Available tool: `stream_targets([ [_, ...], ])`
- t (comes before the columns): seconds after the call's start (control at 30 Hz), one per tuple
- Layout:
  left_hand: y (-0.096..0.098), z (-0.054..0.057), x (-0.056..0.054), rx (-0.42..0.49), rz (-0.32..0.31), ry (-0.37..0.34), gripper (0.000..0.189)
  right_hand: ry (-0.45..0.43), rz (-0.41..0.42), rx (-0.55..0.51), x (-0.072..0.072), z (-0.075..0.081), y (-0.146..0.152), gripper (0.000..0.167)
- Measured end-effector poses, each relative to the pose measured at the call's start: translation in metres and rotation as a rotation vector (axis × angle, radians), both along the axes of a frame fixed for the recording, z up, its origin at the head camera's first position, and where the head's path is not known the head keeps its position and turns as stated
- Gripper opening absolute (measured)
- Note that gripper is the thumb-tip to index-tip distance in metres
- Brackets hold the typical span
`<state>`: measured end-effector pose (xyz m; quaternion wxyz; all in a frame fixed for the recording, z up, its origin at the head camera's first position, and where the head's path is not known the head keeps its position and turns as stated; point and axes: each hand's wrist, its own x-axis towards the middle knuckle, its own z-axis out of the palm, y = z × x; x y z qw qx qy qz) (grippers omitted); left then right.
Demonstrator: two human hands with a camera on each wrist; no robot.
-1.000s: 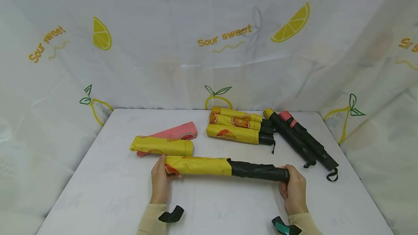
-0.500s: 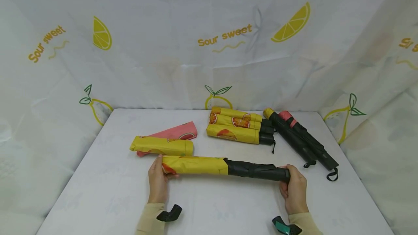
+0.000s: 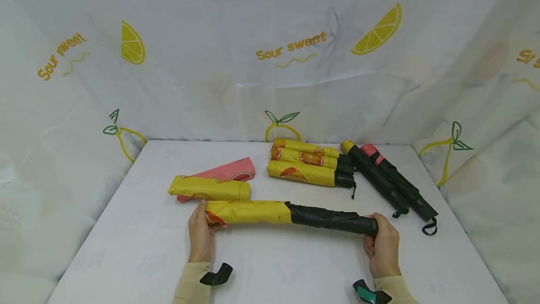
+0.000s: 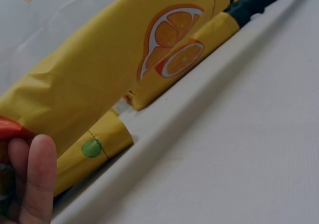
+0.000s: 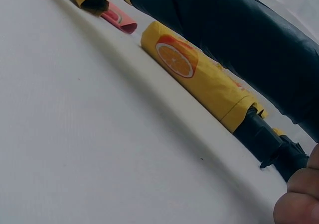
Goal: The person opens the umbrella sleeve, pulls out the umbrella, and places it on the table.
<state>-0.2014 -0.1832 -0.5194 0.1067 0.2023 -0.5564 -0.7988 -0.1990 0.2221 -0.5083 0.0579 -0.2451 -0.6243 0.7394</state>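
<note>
Screened workspace, lemon-print white fabric (image 3: 190,83) behind and at both sides, white table (image 3: 126,247)

Head view: mounted high and set back, facing forward and down; the far edge of the desk (image 3: 287,266) crosses mid-frame. Left wrist view: low, close, tilted, facing across the desk, the held umbrella (image 4: 89,69) large at upper left. Right wrist view: likewise, umbrella at upper right. Both wrist views share the orange-print umbrella (image 5: 217,94) beyond.
</note>
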Motion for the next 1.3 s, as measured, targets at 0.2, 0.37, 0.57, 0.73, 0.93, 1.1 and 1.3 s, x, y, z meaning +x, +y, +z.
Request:
stream_targets([
  [0.2,-0.006,0.0,0.0,0.011,0.027,0.023,0.034,-0.03,-0.02,-0.005,-0.001,0.001,0.003,0.035],
  [0.37,-0.013,0.002,0.001,0.016,0.054,0.028,0.034,-0.038,-0.059,-0.039,-0.002,0.002,0.006,0.036],
  [0.57,-0.02,0.003,0.001,0.02,0.07,0.002,0.037,-0.041,-0.092,-0.079,-0.003,0.002,0.009,0.036],
  [0.73,-0.024,0.003,0.001,0.015,0.077,-0.001,0.04,-0.041,-0.106,-0.111,-0.004,0.002,0.011,0.034],
  [0.93,-0.027,0.003,0.001,0.043,0.102,-0.004,0.039,-0.051,-0.176,-0.203,-0.006,0.002,0.015,0.031],
  [1.1,-0.027,0.004,0.001,0.05,0.1,-0.01,0.038,-0.05,-0.248,-0.267,-0.008,0.003,0.022,0.03],
  [1.3,-0.028,0.004,0.002,0.039,0.096,-0.004,0.038,-0.051,-0.321,-0.319,-0.008,0.004,0.037,0.04],
])
